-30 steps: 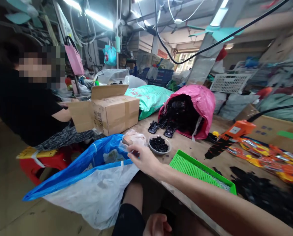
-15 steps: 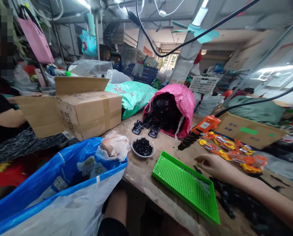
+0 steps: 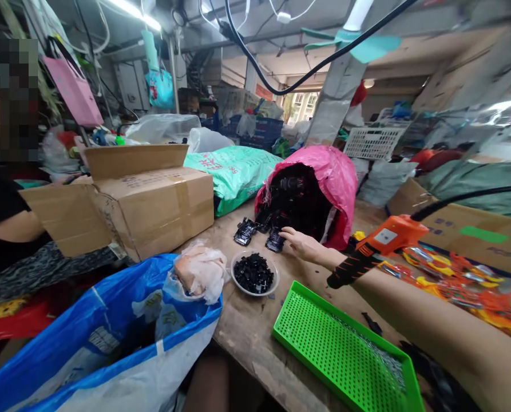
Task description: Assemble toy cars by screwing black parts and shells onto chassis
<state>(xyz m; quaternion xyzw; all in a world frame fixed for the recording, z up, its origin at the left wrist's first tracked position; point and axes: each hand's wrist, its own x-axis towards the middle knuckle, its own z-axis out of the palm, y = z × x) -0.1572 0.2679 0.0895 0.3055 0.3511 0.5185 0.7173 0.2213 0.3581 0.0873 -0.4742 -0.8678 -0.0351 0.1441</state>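
Note:
My right hand [image 3: 302, 244] reaches across the table, its fingers apart and the fingertips at the right edge of a black plastic part [image 3: 275, 240]. Another black part [image 3: 245, 230] lies to the left. Both are in front of a pink sack [image 3: 343, 189] lying on its side, its mouth full of black parts. A round bowl [image 3: 276, 288] of small black pieces sits nearer me. The green perforated tray [image 3: 319, 337] holds small metallic pieces along its right side. My left hand is out of view.
An orange electric screwdriver [image 3: 390, 234] hangs above my right forearm. Orange and yellow parts [image 3: 456, 272] lie at right. At left are an open carton [image 3: 165, 200], a blue-white sack [image 3: 152, 366] and a person's arm [image 3: 15, 228].
My right hand has moved forward and left, from beside the green tray to the black part by the pink sack. The camera view has shifted, too.

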